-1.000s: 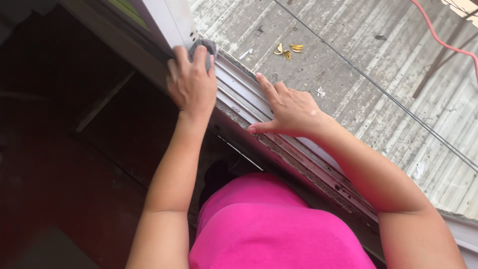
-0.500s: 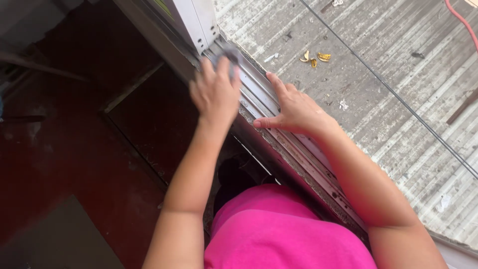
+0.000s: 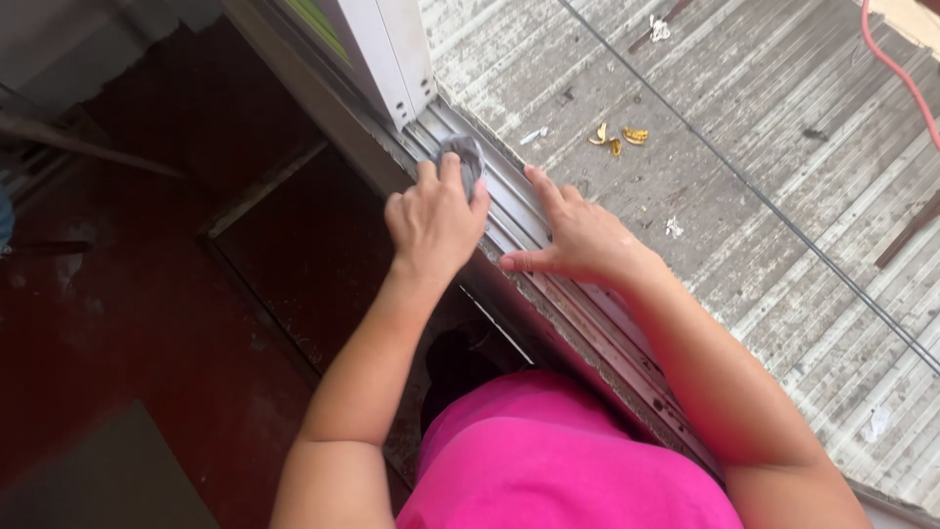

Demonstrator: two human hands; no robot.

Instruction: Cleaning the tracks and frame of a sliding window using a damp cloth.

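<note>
A: Where is the grey cloth (image 3: 464, 157) relative to the window track (image 3: 534, 255)?

B: It lies on the metal track, right at the foot of the white window frame (image 3: 387, 59). The left hand (image 3: 436, 220) presses down on it, fingers curled over the wad, so only the far end of the cloth shows beyond the fingertips.

A: And the other hand?

B: The right hand (image 3: 578, 240) lies flat on the same track, just beside the left one, on the outer side. Its fingers are spread and extended, holding nothing; the thumb points back along the rail toward the person's pink shirt (image 3: 573, 460).

A: What differs from half a second ago?

B: The two hands keep the same spacing and the same poses as before. The cloth has come close to the base of the white frame, with the left hand reaching further along the track than a second ago. More of the frame's lower end is now in view.

A: What lies beyond the track?

B: A corrugated grey roof (image 3: 744, 147) on the outer side, with yellow scraps (image 3: 622, 137) lying on it well apart from the hands, and a red hose (image 3: 901, 73) farther out. On the inner side of the track is a dark reddish floor (image 3: 127, 333).
</note>
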